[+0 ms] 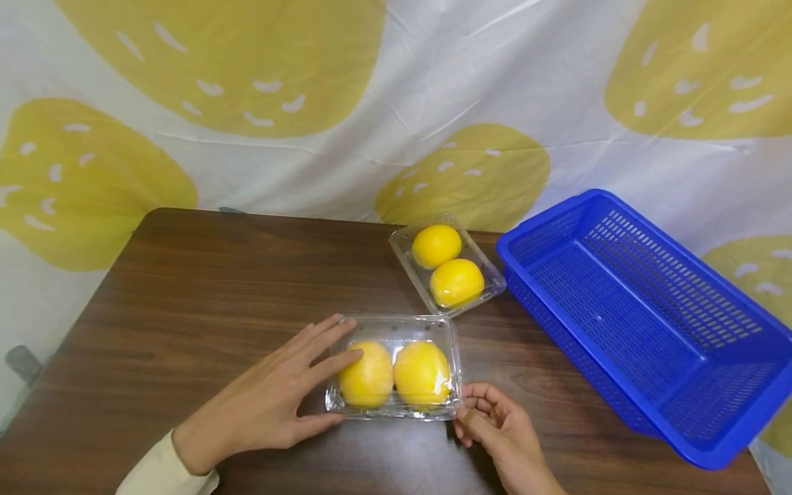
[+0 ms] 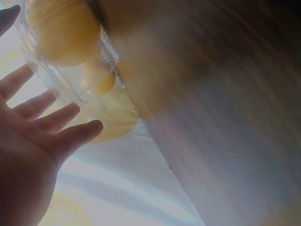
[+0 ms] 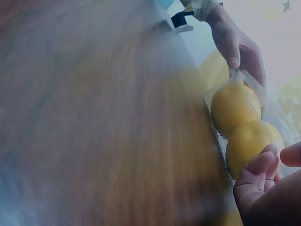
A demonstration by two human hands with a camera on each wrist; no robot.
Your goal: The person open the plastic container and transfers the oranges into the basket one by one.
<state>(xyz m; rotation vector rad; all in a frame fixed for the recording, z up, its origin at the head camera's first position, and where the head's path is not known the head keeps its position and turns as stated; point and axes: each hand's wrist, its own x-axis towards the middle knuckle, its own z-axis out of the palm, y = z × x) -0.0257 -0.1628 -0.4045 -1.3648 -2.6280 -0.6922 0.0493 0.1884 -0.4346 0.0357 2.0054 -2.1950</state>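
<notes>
A clear plastic clamshell box (image 1: 396, 326) with two round yellow fruits (image 1: 423, 375) lies on the table in front of me. My left hand (image 1: 272, 388) spreads over its left side, fingers straight, the index fingertip on the lid above one fruit. In the left wrist view, that hand's fingers (image 2: 66, 115) are extended beside the clear plastic. At the near right corner, my right hand (image 1: 501, 430) has curled fingers and pinches the box's edge between thumb and fingers. The right wrist view shows the thumb (image 3: 292, 154) close to the fingertips, against the box (image 3: 277, 115).
A second clear box (image 1: 427, 289) with two yellow fruits (image 1: 458, 282) sits behind, touching or nearly touching the first. To the right stands a blue plastic basket (image 1: 594, 385). The brown wooden table (image 1: 204, 289) ends at a patterned cloth (image 1: 278, 165).
</notes>
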